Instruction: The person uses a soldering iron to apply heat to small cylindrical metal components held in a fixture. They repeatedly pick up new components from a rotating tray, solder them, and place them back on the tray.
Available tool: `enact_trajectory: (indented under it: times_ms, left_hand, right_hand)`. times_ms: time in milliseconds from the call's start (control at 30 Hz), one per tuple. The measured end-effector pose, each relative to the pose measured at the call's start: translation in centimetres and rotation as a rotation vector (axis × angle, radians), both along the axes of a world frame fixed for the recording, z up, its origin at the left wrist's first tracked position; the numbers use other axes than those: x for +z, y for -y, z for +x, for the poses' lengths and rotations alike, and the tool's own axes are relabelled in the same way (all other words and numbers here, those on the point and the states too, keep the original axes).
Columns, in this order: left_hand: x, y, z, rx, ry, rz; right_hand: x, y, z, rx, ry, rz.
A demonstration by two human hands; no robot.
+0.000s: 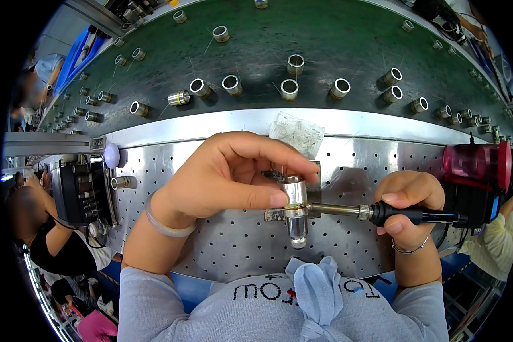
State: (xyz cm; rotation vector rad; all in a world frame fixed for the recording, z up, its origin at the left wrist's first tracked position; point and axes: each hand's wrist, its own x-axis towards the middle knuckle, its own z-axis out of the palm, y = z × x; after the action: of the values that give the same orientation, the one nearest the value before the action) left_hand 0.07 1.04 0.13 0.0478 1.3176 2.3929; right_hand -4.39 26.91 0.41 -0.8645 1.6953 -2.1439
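Note:
My left hand (pixel 228 176) is closed around a shiny metal cylinder (pixel 295 194), thumb on its near left side and fingers curled over its far side. The cylinder stands upright on a metal post (pixel 297 228) with a rounded lower end, part of a small holder. In my right hand (pixel 414 196) is a soldering iron (pixel 396 214) with a black handle, gripped like a pen. Its long metal shaft points left, and the tip reaches the cylinder's lower edge. Whether the tip touches it I cannot tell.
A perforated metal worktop (pixel 222 245) lies beneath my hands. Beyond it runs a green belt (pixel 347 40) with several similar cylinders. A crumpled pad (pixel 297 134) lies behind the holder. One loose cylinder (pixel 123 182) and a black device (pixel 74 191) are at left, a pink container (pixel 476 165) at right.

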Motion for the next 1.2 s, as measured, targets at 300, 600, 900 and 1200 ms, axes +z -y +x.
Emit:
enact_trajectory:
  times_ms: [300, 600, 900, 1200]
  left_hand:
    - [1.3, -0.1, -0.1, -0.043, 0.015, -0.104]
    - [0.0, 0.1, -0.4, -0.079, 0.017, -0.067]
    - [-1.1, 0.7, -0.3, -0.111, 0.072, -0.078]
    - [-0.5, -0.1, 0.0, -0.054, 0.080, -0.119]
  right_hand:
    - [0.0, -0.1, 0.0, -0.001, -0.014, 0.022]
    - [-0.1, -0.6, -0.1, -0.072, 0.078, -0.049]
    - [-0.1, -0.4, 0.0, -0.040, 0.109, -0.032]
    - [-0.1, -0.3, 0.2, -0.034, 0.111, -0.002]
